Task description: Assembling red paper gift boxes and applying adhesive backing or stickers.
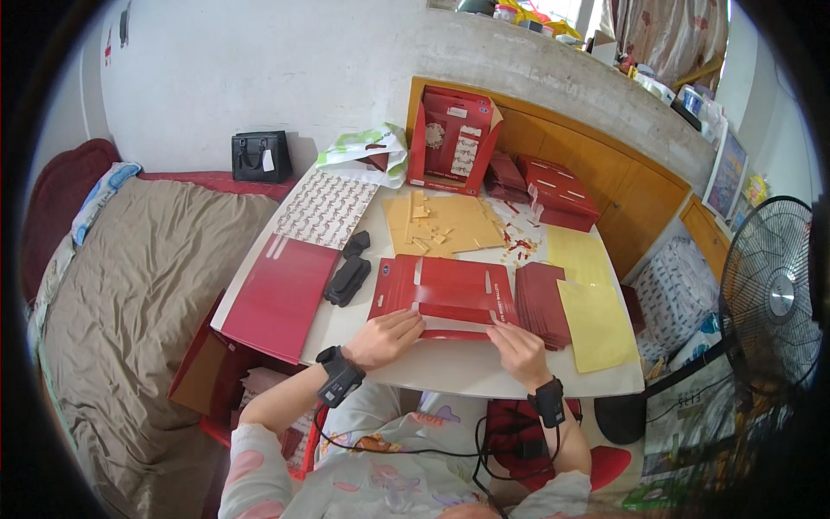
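Note:
A flat red printed cardboard sheet (467, 278) with a hanging-hole tab lies before me near the table's front edge. Along its near side runs a pale, translucent strip (454, 324), which looks like clear film or tape. My left hand (386, 337) has its fingers pressed together at the strip's left end. At the other end, my right hand (520, 356) pinches the strip between thumb and fingers. Next to my right hand is a stack of dark red cards (542, 303). Both wrists carry black strapped devices with cables.
Left on the table are a dark red sheet (281, 290), a patterned sheet (324, 208) and black objects (347, 281). Behind the card lie a tan board (398, 225) and small scraps. Yellow sheets (598, 324) sit right; red boxes (558, 186) stand behind; a fan (769, 290) stands far right.

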A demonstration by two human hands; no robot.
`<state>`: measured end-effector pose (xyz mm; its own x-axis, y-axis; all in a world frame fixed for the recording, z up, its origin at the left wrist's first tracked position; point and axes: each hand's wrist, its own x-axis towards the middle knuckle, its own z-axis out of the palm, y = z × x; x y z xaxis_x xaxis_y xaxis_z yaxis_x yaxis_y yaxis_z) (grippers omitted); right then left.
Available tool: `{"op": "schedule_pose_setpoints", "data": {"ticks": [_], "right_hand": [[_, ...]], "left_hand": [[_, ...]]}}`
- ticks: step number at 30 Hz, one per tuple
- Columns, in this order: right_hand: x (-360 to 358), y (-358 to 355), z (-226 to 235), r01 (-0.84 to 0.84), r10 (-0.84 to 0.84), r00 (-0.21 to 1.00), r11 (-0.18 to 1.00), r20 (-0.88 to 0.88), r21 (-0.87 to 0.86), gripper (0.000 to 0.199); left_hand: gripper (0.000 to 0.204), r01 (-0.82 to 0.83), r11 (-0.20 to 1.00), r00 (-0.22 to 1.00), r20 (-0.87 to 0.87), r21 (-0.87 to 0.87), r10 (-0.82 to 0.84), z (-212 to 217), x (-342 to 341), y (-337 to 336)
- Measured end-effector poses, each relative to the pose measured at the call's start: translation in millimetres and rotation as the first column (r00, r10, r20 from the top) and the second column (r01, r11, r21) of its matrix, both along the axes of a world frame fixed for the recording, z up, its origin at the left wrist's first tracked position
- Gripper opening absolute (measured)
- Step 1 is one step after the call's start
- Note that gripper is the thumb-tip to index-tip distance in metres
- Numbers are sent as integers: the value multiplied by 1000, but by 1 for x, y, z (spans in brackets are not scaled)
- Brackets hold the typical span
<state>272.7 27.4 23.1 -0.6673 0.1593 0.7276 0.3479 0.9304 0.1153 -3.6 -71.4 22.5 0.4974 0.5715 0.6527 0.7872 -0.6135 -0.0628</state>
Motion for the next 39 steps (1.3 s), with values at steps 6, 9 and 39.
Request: {"op": "schedule_pose_setpoints", "data": {"ticks": [6, 9, 39], "right_hand": [[-13, -16, -3, 49, -61, 995, 988, 76, 150, 24], [-34, -31, -7, -4, -15, 991, 989, 134, 145, 25], [26, -17, 4, 70, -68, 998, 975, -15, 211, 18]], "left_hand": [[33, -77, 994, 994, -72, 77, 83, 0, 10, -7], [34, -74, 993, 992, -99, 86, 83, -3, 19, -10], [33, -64, 984, 997, -36, 168, 71, 1, -20, -30]]}}
